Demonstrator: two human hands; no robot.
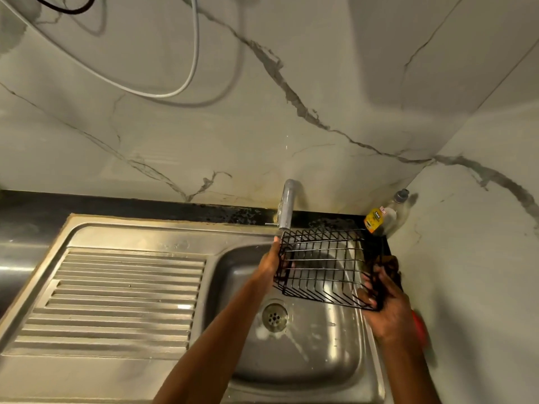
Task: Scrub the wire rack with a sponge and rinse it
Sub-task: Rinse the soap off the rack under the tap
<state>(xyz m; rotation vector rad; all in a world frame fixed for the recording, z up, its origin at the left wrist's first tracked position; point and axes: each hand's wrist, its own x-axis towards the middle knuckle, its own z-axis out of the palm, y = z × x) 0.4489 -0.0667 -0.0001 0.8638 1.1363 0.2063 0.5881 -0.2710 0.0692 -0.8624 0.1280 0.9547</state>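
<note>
Head view, left to right: we see the ribbed draining board [116, 293] of the steel sink [315, 354], then the drain [274, 315] in the basin, and our two arms reaching in from below. Our left hand [272, 265] grips the left end of the black wire rack [323, 268], fingers curled round its side wires. We hold the rack in the air over the basin, just under the tap [287, 205], its long axis running left to right between our hands. Our right hand [385, 304] holds the right end, fingers curled round the wires, with what looks like a dark sponge [389, 265] pressed there. A soap bottle [379, 218] stands in the corner behind. We judge the right hand is nearer the part to scrub.
</note>
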